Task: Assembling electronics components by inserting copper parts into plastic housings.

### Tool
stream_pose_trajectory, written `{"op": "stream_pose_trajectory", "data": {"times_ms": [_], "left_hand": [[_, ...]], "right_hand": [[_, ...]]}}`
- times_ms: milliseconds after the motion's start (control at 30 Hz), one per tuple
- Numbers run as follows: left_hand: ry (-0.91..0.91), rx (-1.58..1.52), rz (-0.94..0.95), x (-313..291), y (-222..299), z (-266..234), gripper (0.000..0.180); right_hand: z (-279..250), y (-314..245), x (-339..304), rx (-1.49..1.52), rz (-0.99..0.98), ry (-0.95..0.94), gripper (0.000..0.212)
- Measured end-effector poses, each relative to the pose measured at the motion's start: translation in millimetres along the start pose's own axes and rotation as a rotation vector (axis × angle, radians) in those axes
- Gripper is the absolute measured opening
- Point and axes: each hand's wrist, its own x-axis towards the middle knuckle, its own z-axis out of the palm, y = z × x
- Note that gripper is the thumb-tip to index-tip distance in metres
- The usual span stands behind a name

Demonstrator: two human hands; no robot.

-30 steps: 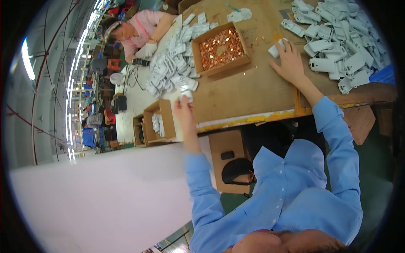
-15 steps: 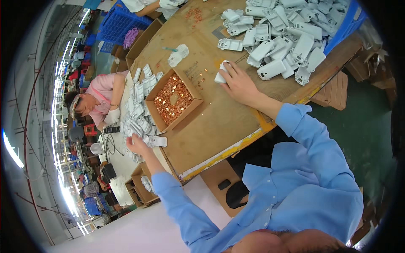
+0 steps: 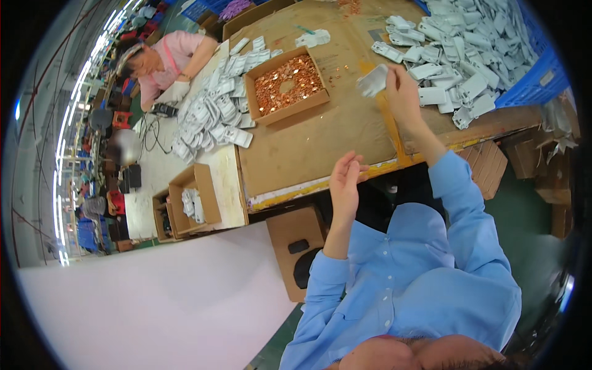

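My right hand [image 3: 404, 92] grips a white plastic casing [image 3: 373, 81], raised over the cardboard-covered table and slightly blurred. The fingers close on its right edge. Nearer my body, my left hand [image 3: 345, 176] hovers by the table's front edge. Its fingers are loosely bent and apart, and I see nothing in them. Left of centre stands a shallow cardboard box [image 3: 290, 116] filled with small copper-coloured metal pieces [image 3: 287, 86]. Right of my right hand lies a large heap of similar white casings [image 3: 453, 58]. Another pile of white casings [image 3: 216, 108] spreads left of the box.
A blue plastic crate [image 3: 533, 80] borders the heap at the right. Across the white table at left, a person in pink [image 3: 176, 55] leans over with gloved hands. A small open carton [image 3: 197, 194] holds white parts. Loose copper pieces [image 3: 336, 77] lie beside the box.
My left hand has left the pile at left and come back toward my body. My right hand has lifted a casing off the table. The view has turned, shifting the scene.
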Motion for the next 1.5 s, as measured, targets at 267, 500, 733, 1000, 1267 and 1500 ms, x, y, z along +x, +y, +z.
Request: {"op": "stream_pose_trajectory", "data": {"times_ms": [267, 500, 733, 1000, 1267, 1500], "left_hand": [[0.446, -0.311, 0.237, 3, 0, -42, 0.020], [0.592, -0.104, 0.320, 36, 12, -117, 0.018], [0.507, 0.078, 0.414, 57, 4, -119, 0.016], [0.552, 0.193, 0.347, 53, 9, -118, 0.019], [0.581, 0.339, 0.328, 53, 8, -118, 0.022], [0.571, 0.320, 0.301, 53, 5, -118, 0.015]], "right_hand": [[25, -75, -135, 0.299, 0.048, -0.577, 0.019], [86, -62, -68, 0.054, -0.115, -0.600, 0.019], [196, -44, 48, -0.521, -0.385, -0.852, 0.017], [227, -50, 67, -0.912, -0.494, -1.124, 0.018], [237, -53, 69, -0.998, -0.488, -1.209, 0.028], [236, -53, 70, -0.950, -0.391, -1.221, 0.027]]}}
